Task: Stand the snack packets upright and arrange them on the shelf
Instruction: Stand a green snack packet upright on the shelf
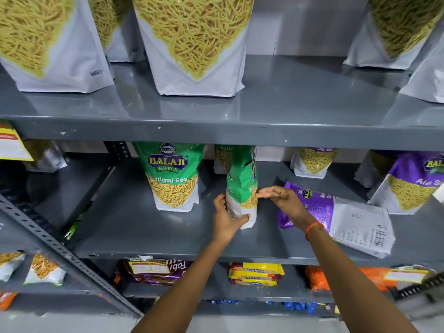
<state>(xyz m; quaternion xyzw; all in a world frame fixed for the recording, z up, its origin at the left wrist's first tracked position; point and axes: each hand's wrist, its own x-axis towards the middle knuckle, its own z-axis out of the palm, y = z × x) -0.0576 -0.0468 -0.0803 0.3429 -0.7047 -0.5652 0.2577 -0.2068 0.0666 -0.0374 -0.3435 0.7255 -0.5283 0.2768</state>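
A green snack packet [241, 181] stands upright on the grey middle shelf [134, 227], turned edge-on to me. My left hand [225, 219] grips its white base from the left. Fingers of my right hand [281, 200] are stretched flat and touch the packet's right side. Another green packet [171, 174] stands upright to the left, facing front. A purple packet [341, 217] lies flat on the shelf to the right, partly under my right wrist. Further right, a purple packet [410, 183] stands upright.
Large white sev pouches [194, 44] stand on the upper shelf [240, 131]. Smaller packets [312, 162] stand at the back of the middle shelf. Biscuit packs [254, 273] lie on the lower shelf. A perforated grey strut [60, 248] slants across the left.
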